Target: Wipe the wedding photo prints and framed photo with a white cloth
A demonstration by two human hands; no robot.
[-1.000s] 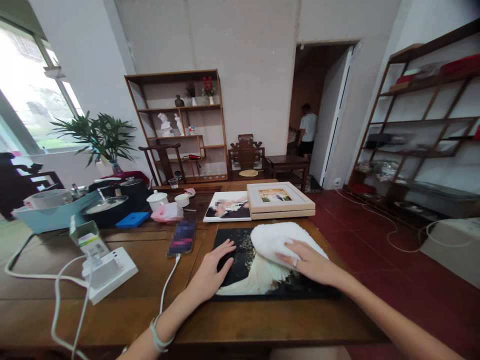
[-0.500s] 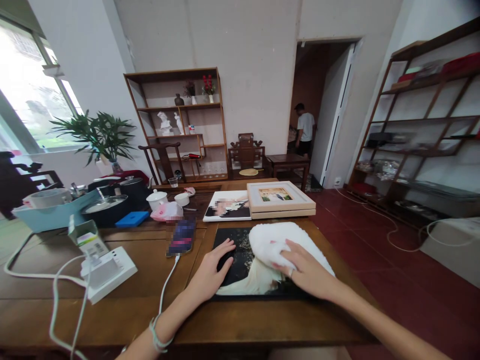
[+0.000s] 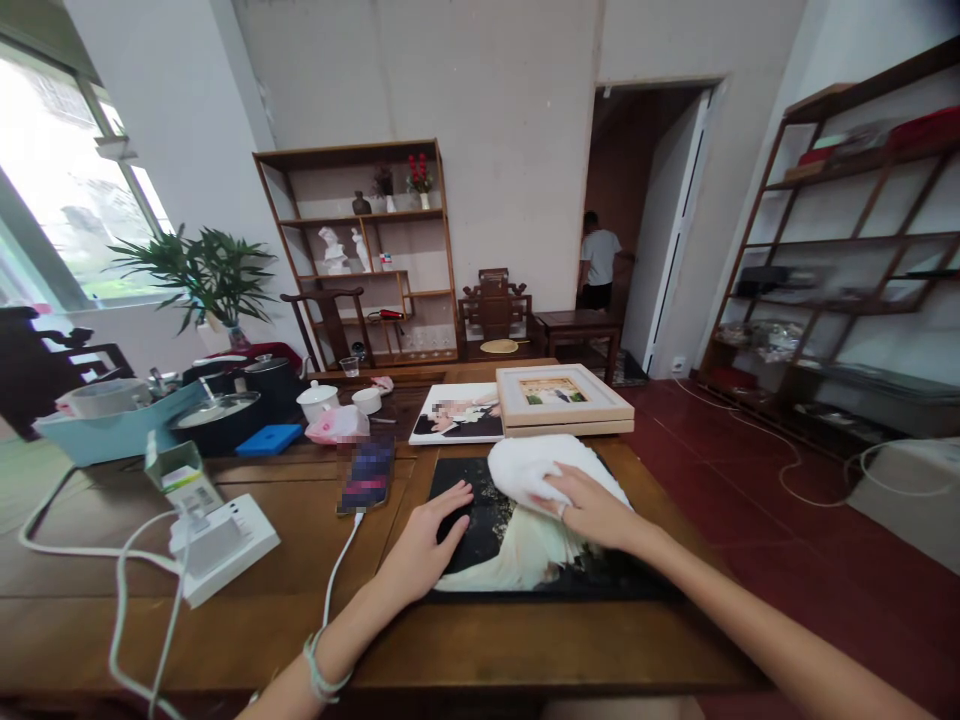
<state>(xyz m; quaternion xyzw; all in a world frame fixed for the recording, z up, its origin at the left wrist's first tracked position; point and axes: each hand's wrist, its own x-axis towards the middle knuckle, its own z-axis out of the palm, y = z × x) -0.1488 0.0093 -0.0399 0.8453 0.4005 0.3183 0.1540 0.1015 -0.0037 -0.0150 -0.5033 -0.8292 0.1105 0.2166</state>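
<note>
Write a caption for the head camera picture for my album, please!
Right hand presses a white cloth on a dark photo print; left hand rests on it.

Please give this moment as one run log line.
left hand: flat on dark photo print | right hand: pressing white cloth onto print | print: lying on wooden table

Two hands: left hand (image 3: 424, 552), right hand (image 3: 592, 510). One fluffy white cloth (image 3: 525, 465). One dark glossy photo print (image 3: 480, 525). One white plastic power strip (image 3: 225, 540).

The one camera rides on the person's head, looking forward and down from close above both the left hand (image 3: 427, 545) and right hand (image 3: 592, 505) on the long brown wooden table (image 3: 525, 640), facing the far open wooden shelf unit (image 3: 360, 250) and dark open doorway (image 3: 637, 200).
</note>
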